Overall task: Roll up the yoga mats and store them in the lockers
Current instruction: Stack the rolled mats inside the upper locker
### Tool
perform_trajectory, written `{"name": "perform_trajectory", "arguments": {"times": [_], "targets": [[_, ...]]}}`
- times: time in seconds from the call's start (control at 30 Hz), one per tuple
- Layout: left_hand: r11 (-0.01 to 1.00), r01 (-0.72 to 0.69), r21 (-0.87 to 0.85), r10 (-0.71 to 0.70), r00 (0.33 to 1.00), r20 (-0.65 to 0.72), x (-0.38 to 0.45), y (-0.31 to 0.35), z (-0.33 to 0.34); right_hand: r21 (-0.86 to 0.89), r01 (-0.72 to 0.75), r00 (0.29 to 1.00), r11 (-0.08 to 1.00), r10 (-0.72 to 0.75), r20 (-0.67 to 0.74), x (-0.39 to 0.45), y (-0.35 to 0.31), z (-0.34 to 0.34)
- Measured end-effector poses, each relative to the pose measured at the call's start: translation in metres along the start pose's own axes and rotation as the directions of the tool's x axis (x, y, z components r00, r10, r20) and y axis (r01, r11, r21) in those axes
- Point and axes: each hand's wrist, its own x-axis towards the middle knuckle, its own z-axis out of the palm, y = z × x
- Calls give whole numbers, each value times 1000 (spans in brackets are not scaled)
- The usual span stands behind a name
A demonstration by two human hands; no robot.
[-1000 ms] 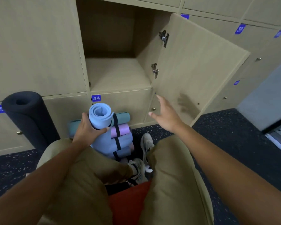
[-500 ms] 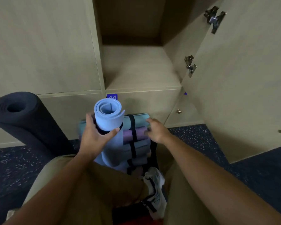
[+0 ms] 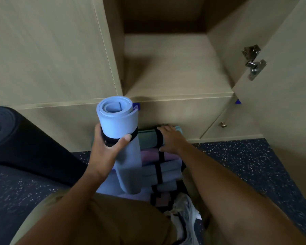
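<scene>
From the head camera, the left hand [image 3: 107,150] grips a rolled light-blue mat [image 3: 121,138] upright around its black strap [image 3: 131,135], just in front of the open locker [image 3: 175,68], whose door [image 3: 281,85] is swung out to the right. The right hand [image 3: 171,139] curls its fingers over the teal mat [image 3: 147,140] atop a strapped stack of rolled mats [image 3: 166,171] lying on the speckled floor [image 3: 245,160] (touching the lower locker front). A dark rolled mat [image 3: 16,138] leans at the left, well apart from both hands.
</scene>
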Motion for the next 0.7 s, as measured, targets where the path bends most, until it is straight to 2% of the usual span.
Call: {"name": "perform_trajectory", "arguments": {"times": [0.13, 0.23, 0.33, 0.43, 0.47, 0.57, 0.7], "targets": [[999, 15, 35, -16, 1000, 13, 4, -7, -1, -218, 133, 988, 967, -147, -47, 20, -18, 9], [995, 31, 91, -35, 999, 40, 9, -15, -4, -318, 194, 978, 928, -209, -15, 33, -42, 18], [994, 32, 106, -38, 998, 57, 12, -18, -7, -296, 147, 987, 944, -158, -13, 49, -57, 27], [997, 24, 73, -23, 1000, -8, 10, -18, -14, -315, 144, 971, 938, -196, -140, 52, -58, 28], [998, 20, 61, -19, 999, -32, 9, -18, -18, -327, 135, 964, 935, -200, -175, 49, -54, 25], [1000, 18, 22, -17, 997, -75, 4, -15, -23, -322, 75, 978, 944, -133, -161, 31, -32, 9], [1000, -7, 5, 8, 999, -41, -6, -6, -21, -298, -7, 974, 954, -61, -217, -9, -7, -25]]}}
